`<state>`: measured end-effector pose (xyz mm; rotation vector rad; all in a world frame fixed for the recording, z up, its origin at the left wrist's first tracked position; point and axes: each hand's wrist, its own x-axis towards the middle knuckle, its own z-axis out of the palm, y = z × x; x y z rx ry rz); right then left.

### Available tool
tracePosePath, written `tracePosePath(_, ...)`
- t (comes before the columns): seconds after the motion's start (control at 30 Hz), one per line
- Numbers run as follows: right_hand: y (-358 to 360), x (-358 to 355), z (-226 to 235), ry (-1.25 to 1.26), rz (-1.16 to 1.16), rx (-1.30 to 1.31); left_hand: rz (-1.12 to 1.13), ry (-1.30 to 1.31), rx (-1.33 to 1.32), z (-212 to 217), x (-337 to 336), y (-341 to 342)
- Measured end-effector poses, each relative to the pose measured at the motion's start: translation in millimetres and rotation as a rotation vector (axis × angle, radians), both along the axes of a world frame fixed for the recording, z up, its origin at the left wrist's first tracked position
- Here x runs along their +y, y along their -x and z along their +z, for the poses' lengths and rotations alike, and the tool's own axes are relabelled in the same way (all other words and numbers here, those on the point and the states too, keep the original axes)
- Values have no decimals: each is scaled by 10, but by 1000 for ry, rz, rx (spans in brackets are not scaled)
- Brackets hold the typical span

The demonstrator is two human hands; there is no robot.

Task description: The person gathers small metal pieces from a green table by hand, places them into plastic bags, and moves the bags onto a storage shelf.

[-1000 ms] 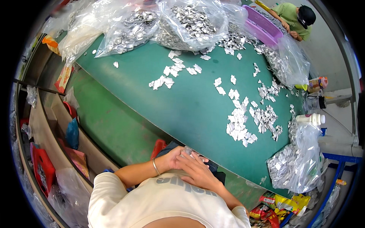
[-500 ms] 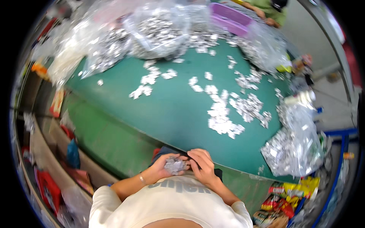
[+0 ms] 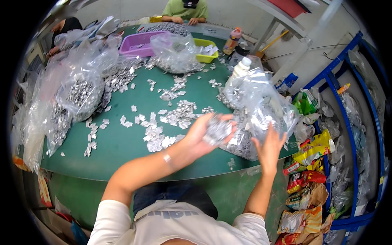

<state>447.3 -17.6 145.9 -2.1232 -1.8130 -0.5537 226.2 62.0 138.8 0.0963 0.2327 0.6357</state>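
Note:
A heap of small flat silver-grey pieces rests in my left hand, palm up and fingers curled around it. That hand is over the right part of the green table. My right hand reaches out with fingers spread and nothing in it, at the near side of a clear plastic bag at the table's right end. More silver pieces lie in and below the bag. Left of my left hand, loose pieces are scattered in patches on the table. Slight blur covers the heap and left fingertips.
Clear bags of silver pieces crowd the table's left side. Farther back are a purple basin, a lime-green basket and a white bottle. A person in green sits across. A blue rack and colourful packages stand right.
Both hands have moved from close to my body out over the table's right side and separated. The heap stays in my left hand; my right hand has opened. My view has turned right.

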Motion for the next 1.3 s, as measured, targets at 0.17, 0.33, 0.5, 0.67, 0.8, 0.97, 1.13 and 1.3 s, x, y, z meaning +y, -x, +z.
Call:
tracePosePath(0.17, 137, 37, -188, 140, 283, 95, 99, -197, 70, 354, 773, -1299)
tracePosePath(0.33, 64, -29, -136, 165, 252, 119, 163, -404, 560, 530, 678, -1540)
tracePosePath(0.5, 80, -65, -165, 157, 223, 128, 280, -893, 628, 215, 572, -699)
tracePosePath(0.67, 485, 65, -207, -127, 317, 151, 442, -1505, 1249, -524, 211, 699)
tracePosePath(0.8, 1011, 358, -444, 11, 683, 409, 259, -2006, 1875, -996, -301, 1172)
tracePosePath(0.97, 1437, 583, -1041, 372, 869, 359, 166, -1887, 1681, -1246, -466, 1561)
tracePosePath(1.13, 1738, 343, -1203, 474, 897, 404, 373, -1532, 1923, -1095, -448, 1706)
tracePosePath(1.3, 1678, 339, -1171, 491, 974, 512, 205, -1726, 1755, -1107, -479, 1848)
